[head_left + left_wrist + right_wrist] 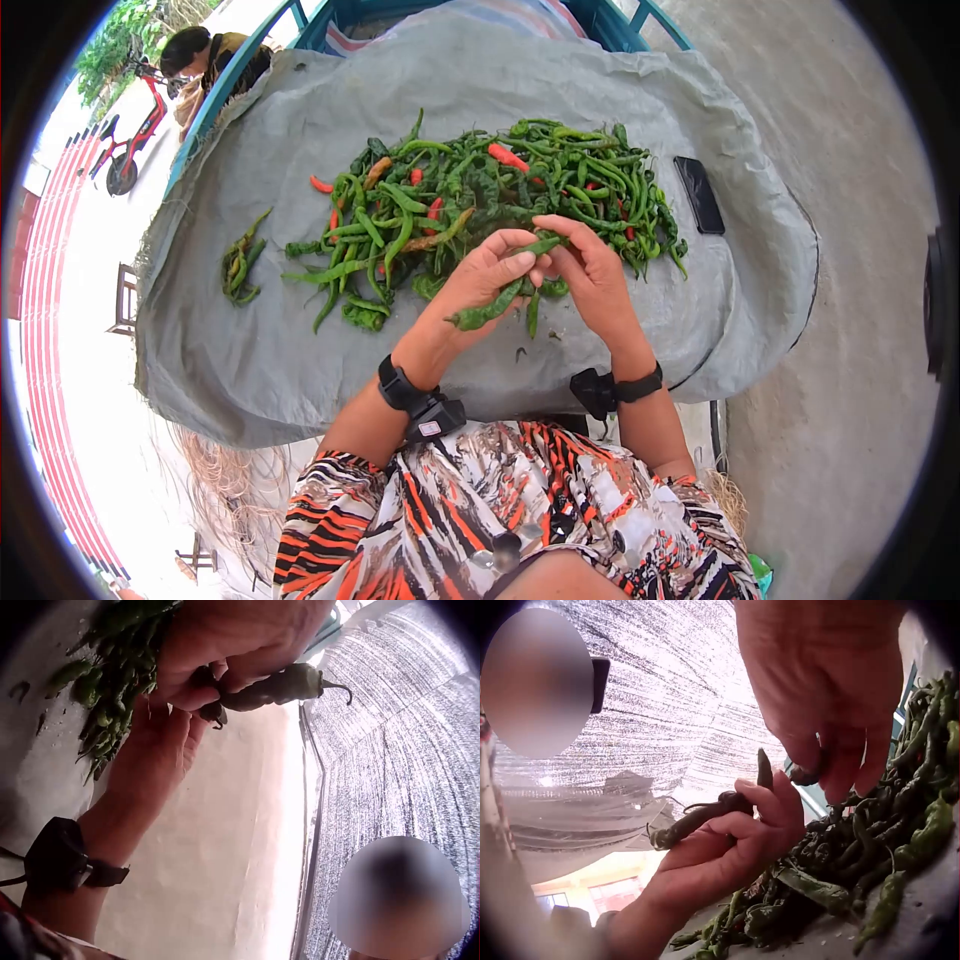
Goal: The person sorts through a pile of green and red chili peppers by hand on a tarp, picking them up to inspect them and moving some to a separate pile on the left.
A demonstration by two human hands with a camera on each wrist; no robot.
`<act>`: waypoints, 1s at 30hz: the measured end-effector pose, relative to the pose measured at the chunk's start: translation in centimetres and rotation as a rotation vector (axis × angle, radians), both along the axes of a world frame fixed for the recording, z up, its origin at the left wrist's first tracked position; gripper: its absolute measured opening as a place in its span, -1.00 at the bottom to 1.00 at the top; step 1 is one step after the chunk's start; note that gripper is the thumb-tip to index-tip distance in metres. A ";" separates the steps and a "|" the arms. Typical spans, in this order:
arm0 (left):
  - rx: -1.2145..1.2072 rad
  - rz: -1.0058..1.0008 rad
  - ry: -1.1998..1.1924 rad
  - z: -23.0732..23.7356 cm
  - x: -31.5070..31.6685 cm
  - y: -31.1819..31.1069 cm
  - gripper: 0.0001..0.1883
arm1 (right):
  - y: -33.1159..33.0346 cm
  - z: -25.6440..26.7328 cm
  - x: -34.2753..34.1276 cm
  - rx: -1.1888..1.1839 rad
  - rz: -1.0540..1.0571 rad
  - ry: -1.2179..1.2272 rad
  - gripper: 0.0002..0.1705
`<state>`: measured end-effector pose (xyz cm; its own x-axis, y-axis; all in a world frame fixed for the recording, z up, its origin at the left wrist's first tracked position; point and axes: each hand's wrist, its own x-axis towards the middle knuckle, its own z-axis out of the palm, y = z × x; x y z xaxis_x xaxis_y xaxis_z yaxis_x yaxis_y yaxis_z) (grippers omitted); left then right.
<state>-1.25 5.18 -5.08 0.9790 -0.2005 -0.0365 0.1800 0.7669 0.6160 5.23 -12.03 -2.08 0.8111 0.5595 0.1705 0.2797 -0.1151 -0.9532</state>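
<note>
My left hand (478,282) grips green chili peppers (486,312) above the near edge of the pepper pile (480,180). One held pepper (277,687) sticks out of that hand stem first in the left wrist view. Close beside it, my right hand (602,290) has its thumb and fingers bent together. Between those fingers, the right wrist view shows the dark end of a green pepper (805,777), the rest hidden by the hand. The pile is mostly green, with a few red peppers (508,157) among it.
A grey sheet (330,370) lies under the peppers, over a blue cart (625,28). A small bunch of thin peppers (240,262) sits apart at the left. At the right lies a black phone (699,195). Another person (222,62) bends down at upper left, near a red bike (146,130).
</note>
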 end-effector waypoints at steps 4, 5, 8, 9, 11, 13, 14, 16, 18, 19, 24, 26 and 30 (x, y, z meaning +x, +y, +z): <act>-0.036 -0.012 0.128 -1.3 -0.9 0.1 -0.76 | -1.6 -0.8 1.3 -0.145 -0.099 -0.215 -0.61; -0.038 -0.001 0.146 -1.1 -1.3 0.0 -0.77 | -1.8 -0.4 1.9 -0.199 -0.144 -0.319 -0.61; -0.014 0.039 0.189 -1.0 -2.2 -0.3 -0.77 | -1.0 2.1 3.3 -0.128 -0.451 -0.639 -0.65; 0.008 0.067 0.192 -1.5 -1.9 -0.4 -0.77 | -1.0 2.0 3.6 -0.149 -0.473 -0.651 -0.67; 0.051 0.101 0.205 -1.2 -2.0 -0.5 -0.77 | -0.8 3.1 3.2 -0.197 -0.512 -0.665 -0.70; 0.106 0.112 0.208 -1.6 -1.9 -0.5 -0.76 | -0.7 3.4 0.5 -0.291 -0.292 -0.192 -0.71; 0.122 0.083 0.188 -2.0 -1.9 -0.4 -0.75 | -0.7 2.2 -0.4 -0.266 -0.173 -0.155 -0.73; 0.152 0.021 0.154 -3.0 -2.2 0.0 -0.74 | -0.5 -0.6 -1.7 -0.228 -0.050 -0.172 -0.77; 0.238 -0.034 0.201 -3.1 -2.4 0.1 -0.71 | -0.4 -1.7 -2.5 -0.203 -0.038 -0.275 -0.81; 0.288 -0.043 0.219 -2.7 -2.7 0.1 -0.70 | -0.7 -1.9 -2.5 -0.206 -0.063 -0.229 -0.83; 0.264 -0.014 0.177 -4.6 -3.1 0.6 -0.73 | -3.1 -0.1 0.1 -0.208 -0.156 -0.054 -0.89; 0.246 -0.018 0.166 -4.9 -3.0 1.2 -0.74 | -2.5 1.5 1.4 -0.102 -0.268 -0.071 -0.87; 0.097 0.105 0.334 -4.3 -2.5 0.8 -0.78 | -0.7 2.0 1.2 0.093 -0.328 -0.249 -0.70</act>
